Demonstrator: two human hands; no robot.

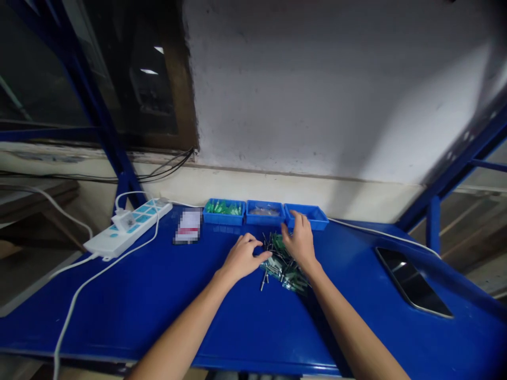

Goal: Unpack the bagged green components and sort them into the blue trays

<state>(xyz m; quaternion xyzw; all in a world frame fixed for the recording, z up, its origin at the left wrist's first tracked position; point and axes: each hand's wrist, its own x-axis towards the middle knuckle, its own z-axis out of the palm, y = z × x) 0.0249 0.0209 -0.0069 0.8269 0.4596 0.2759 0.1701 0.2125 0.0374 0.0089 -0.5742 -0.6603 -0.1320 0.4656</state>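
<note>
A loose pile of green, clear and dark metal pieces (283, 268) lies on the blue table (237, 327). At the pile's left edge is my left hand (246, 256), thumb and fingers apart, with nothing seen between them. My right hand (300, 238) is over the pile's right side, fingers spread and pointing at the right blue bin (317, 221); its thumb is apart and no held piece shows. The left blue bin (224, 219) holds green pieces. In the middle blue bin (264, 217) lie small clear or brownish pieces. My right fingers partly hide the right bin's inside.
A white power strip (129, 229) with a plug and cables lies at the left. Beside the left bin is a blurred white card or packet (188, 226). A dark phone (414, 282) rests at the right. A wall and blue frame posts stand behind.
</note>
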